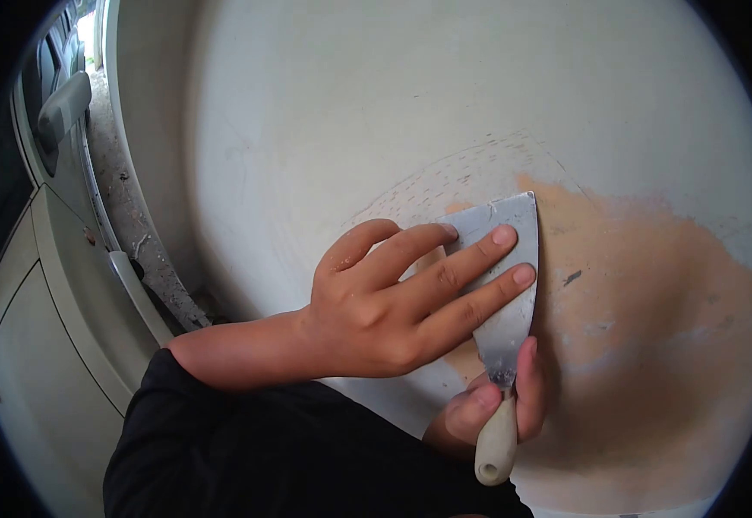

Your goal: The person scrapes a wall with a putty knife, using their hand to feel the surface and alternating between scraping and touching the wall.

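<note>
A putty knife [514, 298] with a wide metal blade and a pale handle lies against a pale, curved panel [307, 112]. My right hand [471, 419] grips it from below where blade and handle meet; the rest of that hand is partly hidden. Across the blade, my left hand [393, 298] reaches from the left with its fingers spread, two fingertips lying flat on the metal. The outer fingers are bent and the thumb is out of sight. Tan filler [652, 285] covers the panel to the right of the blade, with grey streaks in it.
Dashed pencil-like marks [454, 173] run along a curved line above the blade. At the left stands a pale vehicle [56, 345] with a side mirror [65, 108]. A narrow strip of littered ground [134, 207] lies between it and the panel. A black sleeve [255, 449] fills the lower part.
</note>
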The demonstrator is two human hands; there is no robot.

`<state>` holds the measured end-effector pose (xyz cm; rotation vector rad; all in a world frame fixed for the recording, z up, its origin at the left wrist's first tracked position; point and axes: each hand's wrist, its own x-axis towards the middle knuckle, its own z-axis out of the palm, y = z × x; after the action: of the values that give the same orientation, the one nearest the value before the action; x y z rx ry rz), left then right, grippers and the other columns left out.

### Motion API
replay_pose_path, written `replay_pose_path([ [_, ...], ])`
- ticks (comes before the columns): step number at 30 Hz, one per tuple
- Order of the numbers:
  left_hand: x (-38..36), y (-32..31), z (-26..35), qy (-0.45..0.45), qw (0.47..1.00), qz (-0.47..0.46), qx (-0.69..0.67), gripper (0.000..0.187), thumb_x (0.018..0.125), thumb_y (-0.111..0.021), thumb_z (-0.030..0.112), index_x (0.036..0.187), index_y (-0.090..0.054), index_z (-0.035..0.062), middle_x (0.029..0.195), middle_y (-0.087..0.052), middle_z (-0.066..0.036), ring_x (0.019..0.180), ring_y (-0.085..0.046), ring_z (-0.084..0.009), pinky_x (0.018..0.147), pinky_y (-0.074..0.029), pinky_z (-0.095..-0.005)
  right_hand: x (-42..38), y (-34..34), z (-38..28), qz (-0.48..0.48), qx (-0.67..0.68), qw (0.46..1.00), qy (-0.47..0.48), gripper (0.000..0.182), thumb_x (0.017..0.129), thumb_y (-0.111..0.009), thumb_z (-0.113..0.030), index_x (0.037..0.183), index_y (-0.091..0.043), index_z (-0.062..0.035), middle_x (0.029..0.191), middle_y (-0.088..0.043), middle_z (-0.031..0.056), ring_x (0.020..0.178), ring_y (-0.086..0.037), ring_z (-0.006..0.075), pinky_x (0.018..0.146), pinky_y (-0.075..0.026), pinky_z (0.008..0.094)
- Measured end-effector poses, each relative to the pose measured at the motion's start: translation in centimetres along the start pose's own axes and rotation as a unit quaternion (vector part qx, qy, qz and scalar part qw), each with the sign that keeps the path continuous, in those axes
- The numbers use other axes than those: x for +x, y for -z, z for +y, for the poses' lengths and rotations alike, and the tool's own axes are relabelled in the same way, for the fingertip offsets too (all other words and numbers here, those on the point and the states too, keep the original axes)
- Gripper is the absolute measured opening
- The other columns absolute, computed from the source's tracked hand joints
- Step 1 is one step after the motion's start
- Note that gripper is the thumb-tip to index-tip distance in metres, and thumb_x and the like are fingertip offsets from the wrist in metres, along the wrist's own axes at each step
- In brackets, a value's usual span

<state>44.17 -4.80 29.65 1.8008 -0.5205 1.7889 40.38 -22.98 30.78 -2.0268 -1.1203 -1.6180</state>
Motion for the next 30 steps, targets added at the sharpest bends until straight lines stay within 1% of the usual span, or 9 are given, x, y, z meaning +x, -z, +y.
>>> replay_pose_path([
  [2,0.1,-0.1,0.1,0.007,1.0,-0.002,-0.009,0.049,0.068,-0.08,0.019,0.117,-0.081,0.0213,0.116,-0.079,-0.004,0.079,-0.071,-0.0197,0.065,-0.051,-0.0273,0.0,-0.1,-0.5,0.029,0.036,0.999,-0.015,0.041,0.092,-0.062,-0.023,0.112,-0.065,0.0125,0.097,-0.07,0.0232,0.077,-0.069,0.0302,0.063,-0.06,0.0339],
  [6,-0.1,-0.2,0.0,0.009,1.0,0.017,-0.006,0.049,0.069,-0.081,0.02,0.117,-0.081,0.0203,0.115,-0.08,-0.005,0.078,-0.071,-0.0193,0.061,-0.052,-0.0248,0.1,0.7,-0.4,-0.023,0.05,0.998,-0.026,0.041,0.091,-0.063,-0.024,0.109,-0.065,0.0124,0.091,-0.071,0.0223,0.072,-0.07,0.0298,0.061,-0.061,0.0331],
  [8,-0.4,0.2,0.4,0.02,0.999,-0.002,-0.029,0.048,0.068,-0.081,0.02,0.117,-0.081,0.0185,0.114,-0.08,-0.006,0.076,-0.071,-0.0193,0.061,-0.052,-0.0252,-1.6,1.3,-0.4,-0.007,0.038,0.998,-0.05,0.058,0.1,-0.055,-0.038,0.123,-0.065,0.0143,0.104,-0.07,0.0219,0.08,-0.067,0.0228,0.064,-0.054,0.0313],
  [11,-0.3,0.3,0.2,0.014,1.0,0.0,-0.01,0.047,0.069,-0.081,0.019,0.116,-0.081,0.0176,0.113,-0.08,-0.007,0.075,-0.072,-0.0197,0.06,-0.052,-0.025,-0.9,0.1,-0.2,0.013,0.05,0.998,-0.031,0.06,0.1,-0.055,-0.04,0.123,-0.065,0.0141,0.102,-0.07,0.0207,0.076,-0.064,0.0201,0.06,-0.05,0.0299],
  [18,-0.9,0.3,0.2,0.014,1.0,0.002,-0.015,0.047,0.067,-0.078,0.019,0.115,-0.081,0.0163,0.111,-0.08,-0.007,0.075,-0.072,-0.0202,0.059,-0.055,-0.0252,-0.3,0.6,-0.2,-0.048,0.107,0.993,-0.028,0.061,0.099,-0.055,-0.041,0.122,-0.066,0.0143,0.1,-0.07,0.0211,0.078,-0.066,0.0229,0.062,-0.053,0.0322],
  [21,-0.2,0.0,-0.2,0.006,1.0,0.02,-0.004,0.047,0.068,-0.077,0.018,0.114,-0.081,0.0167,0.111,-0.08,-0.007,0.075,-0.072,-0.0202,0.059,-0.054,-0.0247,0.8,0.2,-0.3,-0.014,0.036,0.999,-0.002,0.059,0.098,-0.055,-0.039,0.121,-0.067,0.0143,0.096,-0.07,0.021,0.079,-0.067,0.0256,0.063,-0.053,0.0333],
  [23,-0.2,-0.3,-0.7,-0.014,0.999,0.032,0.012,0.046,0.069,-0.078,0.017,0.115,-0.081,0.0179,0.111,-0.08,-0.006,0.075,-0.072,-0.0199,0.058,-0.052,-0.0234,1.8,0.6,-0.8,-0.067,0.033,0.997,-0.005,0.038,0.091,-0.062,-0.019,0.112,-0.063,0.0133,0.084,-0.071,0.0252,0.064,-0.071,0.0327,0.056,-0.061,0.0367],
  [26,-0.8,0.3,-0.2,-0.012,1.0,-0.003,-0.004,0.046,0.07,-0.078,0.017,0.117,-0.08,0.0178,0.113,-0.08,-0.006,0.075,-0.072,-0.0199,0.058,-0.053,-0.0233,-0.4,-0.3,-0.1,-0.006,0.087,0.996,0.011,0.057,0.1,-0.054,-0.037,0.122,-0.067,0.0143,0.099,-0.071,0.0216,0.085,-0.069,0.0279,0.069,-0.056,0.0352],
  [30,-0.1,0.4,-0.9,-0.019,1.0,0.0,0.002,0.044,0.072,-0.078,0.017,0.117,-0.08,0.0191,0.113,-0.08,-0.005,0.077,-0.073,-0.0197,0.059,-0.054,-0.0234,-0.4,-0.2,-0.9,-0.025,0.048,0.998,-0.033,0.057,0.101,-0.054,-0.037,0.122,-0.066,0.014,0.101,-0.071,0.0223,0.087,-0.069,0.0286,0.073,-0.057,0.0365],
])
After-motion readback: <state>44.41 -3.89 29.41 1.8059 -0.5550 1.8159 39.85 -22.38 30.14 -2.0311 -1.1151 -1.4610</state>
